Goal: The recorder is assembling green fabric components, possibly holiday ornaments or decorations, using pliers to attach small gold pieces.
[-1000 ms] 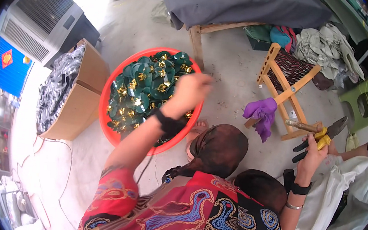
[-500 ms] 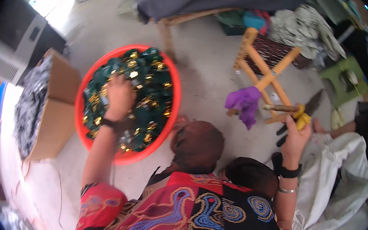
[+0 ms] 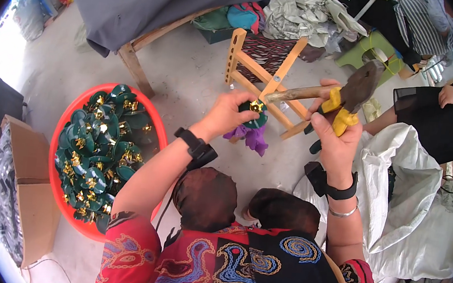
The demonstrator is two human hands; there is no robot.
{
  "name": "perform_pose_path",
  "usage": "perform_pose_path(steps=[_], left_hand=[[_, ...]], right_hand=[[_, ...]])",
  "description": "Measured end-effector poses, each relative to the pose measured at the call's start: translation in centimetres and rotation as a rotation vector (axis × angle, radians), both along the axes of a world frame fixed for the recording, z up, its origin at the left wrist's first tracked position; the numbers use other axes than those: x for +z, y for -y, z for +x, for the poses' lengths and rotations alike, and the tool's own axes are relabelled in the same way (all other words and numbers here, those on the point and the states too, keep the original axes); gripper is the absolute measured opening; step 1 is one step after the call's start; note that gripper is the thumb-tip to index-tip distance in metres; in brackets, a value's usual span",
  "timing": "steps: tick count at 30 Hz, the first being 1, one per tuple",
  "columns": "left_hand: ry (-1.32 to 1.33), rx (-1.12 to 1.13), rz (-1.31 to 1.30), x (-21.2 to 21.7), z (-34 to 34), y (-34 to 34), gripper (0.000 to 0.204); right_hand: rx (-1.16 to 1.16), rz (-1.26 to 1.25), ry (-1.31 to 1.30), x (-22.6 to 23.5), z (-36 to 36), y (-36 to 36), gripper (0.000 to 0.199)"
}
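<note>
My left hand (image 3: 227,113) pinches a dark green disc (image 3: 251,121) with a shiny gold piece (image 3: 257,106) on it. In my right hand (image 3: 338,146) are pliers (image 3: 361,87) with dark jaws and yellow-and-black handles, along with a short wooden stick (image 3: 299,94). The stick's free end reaches close to the gold piece; I cannot tell whether they touch. Behind the disc hangs a crumpled purple cloth (image 3: 257,140), partly hidden. At the left, an orange-red basin (image 3: 53,178) holds many similar green discs with gold pieces (image 3: 94,149).
A wooden folding stool (image 3: 275,83) with a woven seat stands ahead. A cloth-covered table (image 3: 158,5) is at the back. Cardboard box (image 3: 35,203) at left; large white sack (image 3: 416,191) at right. Another person's hand (image 3: 451,97) shows at far right.
My left hand has come out of the basin with a green disc and moved right, toward the stick. My right hand has drawn nearer the middle. The whole view has shifted.
</note>
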State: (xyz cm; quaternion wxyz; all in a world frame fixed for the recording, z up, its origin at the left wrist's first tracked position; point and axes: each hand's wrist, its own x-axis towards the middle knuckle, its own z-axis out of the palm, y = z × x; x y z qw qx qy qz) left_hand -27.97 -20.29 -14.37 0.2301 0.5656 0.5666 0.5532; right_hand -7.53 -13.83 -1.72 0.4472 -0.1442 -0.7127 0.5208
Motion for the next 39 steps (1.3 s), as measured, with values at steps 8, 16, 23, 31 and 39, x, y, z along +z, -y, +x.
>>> perform_pose_path(steps=[8, 16, 23, 31, 39], left_hand=[[-0.04, 0.056, -0.113, -1.5, 1.6, -0.8, 0.031], [-0.027, 0.104, -0.024, -1.0, 2.1, -1.2, 0.03], [-0.206, 0.076, 0.067, -2.6, 2.1, -1.8, 0.023], [-0.2, 0.106, 0.082, -1.8, 2.3, -1.5, 0.021], [-0.165, 0.097, 0.046, -1.8, 1.7, -0.9, 0.023]], right_hand=[[0.089, 0.321, 0.306, -1.2, -1.9, -0.8, 0.034], [0.112, 0.485, 0.523, -2.3, -2.7, -1.2, 0.036], [0.117, 0.606, 0.473, -0.9, -1.0, -1.4, 0.044], [-0.515, 0.58, 0.172, 9.5, 0.8, -1.5, 0.043], [-0.261, 0.237, 1.108, 3.4, -0.2, -1.5, 0.052]])
